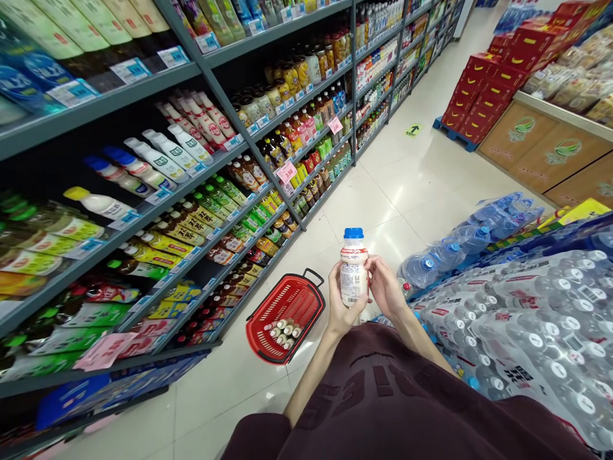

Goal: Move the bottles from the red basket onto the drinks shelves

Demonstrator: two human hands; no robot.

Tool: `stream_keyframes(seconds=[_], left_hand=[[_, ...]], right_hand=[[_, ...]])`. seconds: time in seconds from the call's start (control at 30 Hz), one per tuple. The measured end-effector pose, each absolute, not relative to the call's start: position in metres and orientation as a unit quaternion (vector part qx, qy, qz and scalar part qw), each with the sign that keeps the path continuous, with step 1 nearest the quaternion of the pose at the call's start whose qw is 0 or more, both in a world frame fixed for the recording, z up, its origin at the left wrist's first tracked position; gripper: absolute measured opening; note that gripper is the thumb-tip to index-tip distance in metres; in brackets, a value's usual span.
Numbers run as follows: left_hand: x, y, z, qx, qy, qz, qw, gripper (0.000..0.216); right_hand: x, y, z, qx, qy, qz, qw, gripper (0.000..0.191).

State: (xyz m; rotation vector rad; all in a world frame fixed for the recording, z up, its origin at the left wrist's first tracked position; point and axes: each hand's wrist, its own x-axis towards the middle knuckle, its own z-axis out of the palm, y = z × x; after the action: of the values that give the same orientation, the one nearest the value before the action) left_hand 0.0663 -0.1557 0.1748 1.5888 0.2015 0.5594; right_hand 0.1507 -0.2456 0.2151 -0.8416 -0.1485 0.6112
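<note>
Maroon shirt (393,396) nearest; left fingers (357,309) grip the blue-capped bottle (353,275); right fingers (377,268) at its right side, grip unclear.

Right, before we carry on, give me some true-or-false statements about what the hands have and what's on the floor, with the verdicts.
1. The left hand holds a white bottle. True.
2. The bottle's cap has been taken off. False: a blue cap sits on it.
3. The red basket has several bottles in it. True.
4. The basket hangs from the person's arm. False: it stands on the floor.
5. The right hand is reaching into the shelves. False: it is up at the side of the bottle.
6. The red cartons are stacked on a blue pallet. True.
</note>
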Motion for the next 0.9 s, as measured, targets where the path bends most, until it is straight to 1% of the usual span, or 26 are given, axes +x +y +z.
stream_keyframes(seconds=[0.07,0.13,0.2,0.3,0.37,0.47,0.6,0.7,0.8,0.9], left_hand=[[0.066,-0.157,0.176,0.598,0.073,0.214,0.769,0.090],[0.063,-0.159,0.179,0.483,0.066,0.188,0.852,0.088],[0.059,-0.158,0.183,0.383,0.071,0.162,0.907,0.082],[0.050,-0.155,0.184,0.259,0.081,0.133,0.953,0.074],[0.045,-0.154,0.183,0.193,0.095,0.136,0.967,0.074],[0.041,-0.155,0.180,0.143,0.142,0.183,0.962,0.071],[0.041,-0.159,0.181,0.168,0.218,0.233,0.933,0.051],[0.041,-0.159,0.183,0.192,0.238,0.241,0.921,0.047],[0.038,-0.151,0.183,0.229,0.208,0.238,0.921,0.050],[0.035,-0.138,0.184,0.299,0.154,0.222,0.915,0.068]], right_hand=[[0.152,-0.246,0.215,-0.407,-0.091,0.302,0.857,0.027],[0.153,-0.247,0.214,-0.406,-0.112,0.300,0.856,0.027],[0.152,-0.247,0.214,-0.396,-0.129,0.297,0.859,0.029],[0.151,-0.246,0.214,-0.362,-0.122,0.331,0.863,0.031],[0.150,-0.244,0.214,-0.336,-0.103,0.360,0.864,0.032],[0.148,-0.239,0.212,-0.320,-0.083,0.389,0.860,0.029],[0.146,-0.233,0.209,-0.323,-0.086,0.407,0.850,0.026],[0.145,-0.231,0.207,-0.326,-0.098,0.409,0.847,0.025],[0.144,-0.232,0.206,-0.335,-0.115,0.404,0.843,0.023],[0.143,-0.234,0.206,-0.365,-0.142,0.384,0.836,0.022]])
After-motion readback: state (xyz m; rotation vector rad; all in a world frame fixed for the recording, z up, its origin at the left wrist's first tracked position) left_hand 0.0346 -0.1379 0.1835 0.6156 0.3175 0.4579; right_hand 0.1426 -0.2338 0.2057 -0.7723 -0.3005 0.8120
